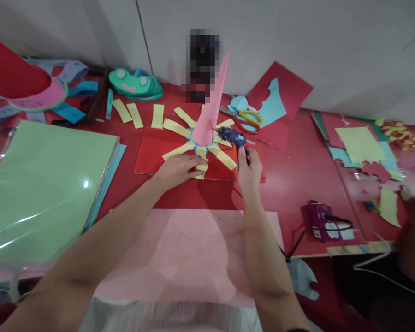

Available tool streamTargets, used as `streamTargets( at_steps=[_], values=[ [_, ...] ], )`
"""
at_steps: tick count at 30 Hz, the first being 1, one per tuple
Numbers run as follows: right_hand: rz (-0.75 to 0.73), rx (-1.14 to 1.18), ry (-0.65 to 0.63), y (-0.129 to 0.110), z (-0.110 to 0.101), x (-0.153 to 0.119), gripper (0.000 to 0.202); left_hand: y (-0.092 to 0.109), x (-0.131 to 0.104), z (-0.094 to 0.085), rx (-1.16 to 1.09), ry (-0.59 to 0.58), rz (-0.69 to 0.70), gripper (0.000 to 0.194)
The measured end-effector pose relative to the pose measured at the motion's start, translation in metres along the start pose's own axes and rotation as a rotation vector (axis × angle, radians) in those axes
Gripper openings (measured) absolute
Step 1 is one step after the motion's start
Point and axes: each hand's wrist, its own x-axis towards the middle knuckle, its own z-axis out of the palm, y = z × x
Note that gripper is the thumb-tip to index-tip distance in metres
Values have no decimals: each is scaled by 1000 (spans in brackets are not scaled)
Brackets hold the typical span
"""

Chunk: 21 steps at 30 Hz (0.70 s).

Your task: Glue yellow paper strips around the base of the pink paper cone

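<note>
A tall pink paper cone (206, 122) stands on a red board (152, 154), with yellow paper strips (222, 156) spreading out around its blue-edged base. My left hand (180, 170) lies over the front strip, fingers extended and resting on it. In my right hand (249, 167) is a blue glue gun (232, 136), gripped by its handle, its nozzle pointing left at the lower part of the cone. Several loose yellow strips (157, 116) lie behind the board to the left.
Scissors (247, 116) and cut blue and red paper (276, 103) lie behind the glue gun. Green frog cutouts (134, 84) and packaged green sheets (51, 184) are at left. A purple box (323, 221) with a black cable stands at right, near a person's dark shape.
</note>
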Motion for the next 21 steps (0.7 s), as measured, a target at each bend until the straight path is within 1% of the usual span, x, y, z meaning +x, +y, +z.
streamTargets(
  at_steps=[7, 10, 12, 17, 19, 21],
  values=[
    [-20, 4, -43, -3, 5, -5, 45, 1, 0, 0, 2, -11, -12, 25],
    [-35, 21, -32, -3, 6, -6, 43, 1, 0, -1, -10, -15, -12, 24],
    [-46, 47, 27, -1, 5, -5, 41, 1, 0, 0, -16, 3, -12, 23],
    [-70, 9, 277, 8, -8, 7, 40, 3, -1, -1, -3, 9, -8, 23],
    [-44, -35, 297, 13, -13, 11, 40, 6, -1, -4, 11, -5, -23, 23],
    [-9, -78, 257, 18, -16, 14, 37, 9, -2, -7, 25, -25, -41, 23]
  ],
)
